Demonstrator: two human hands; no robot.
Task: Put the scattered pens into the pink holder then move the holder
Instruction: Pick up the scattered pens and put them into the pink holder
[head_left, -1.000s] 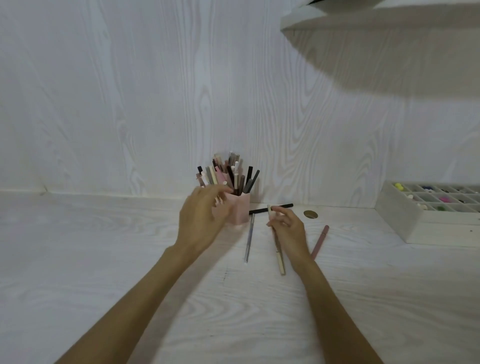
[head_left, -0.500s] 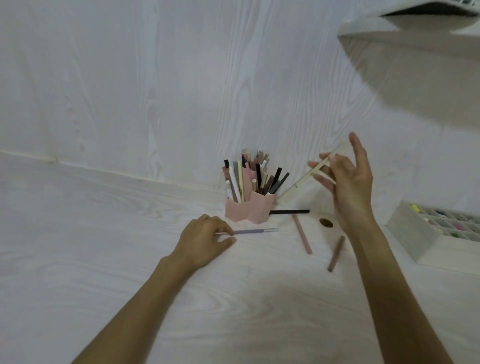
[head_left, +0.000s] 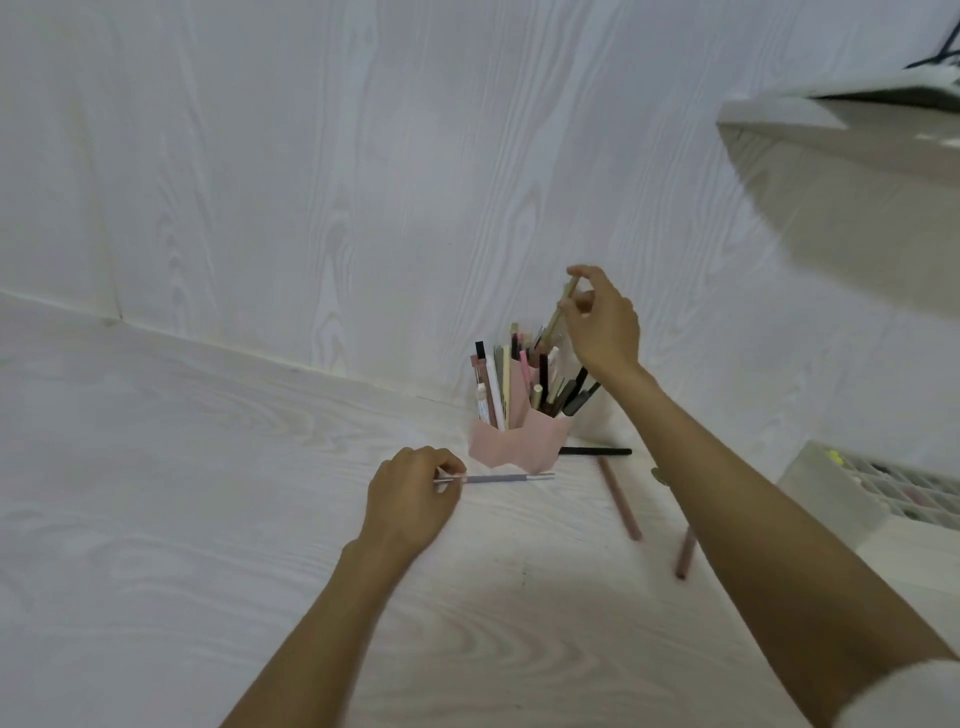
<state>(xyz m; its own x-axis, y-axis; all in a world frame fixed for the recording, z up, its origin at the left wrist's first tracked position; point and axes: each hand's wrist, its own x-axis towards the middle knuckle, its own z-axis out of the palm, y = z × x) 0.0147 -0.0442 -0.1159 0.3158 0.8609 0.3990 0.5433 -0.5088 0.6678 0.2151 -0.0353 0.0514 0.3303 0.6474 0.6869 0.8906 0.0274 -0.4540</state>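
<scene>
Broadly, the white table (head_left: 208, 467) carries everything, and the pink holder (head_left: 519, 441) stands on it near the back wall, already crowded with upright pens. Just above its mouth, the right hand (head_left: 602, 325) pinches a pale beige pen (head_left: 558, 312) between thumb and fingers; the pen's long axis runs steeply down and to the left from the fingers, its lower end among the pen tops in the holder. Judging from that, the drop needs only a release straight below the fingers.

Lower and nearer the camera, the left hand (head_left: 410, 499) has its fingers curled round one end of a grey pen (head_left: 498, 478). That pen lies flat, its long axis running rightward away from the fingers, its far tip just in front of the holder's base.

To the right of that tip, a black pen (head_left: 595, 451) and two reddish-brown pens (head_left: 618, 496) (head_left: 684, 556) lie loose, beneath the right forearm and nearer the right hand.
</scene>
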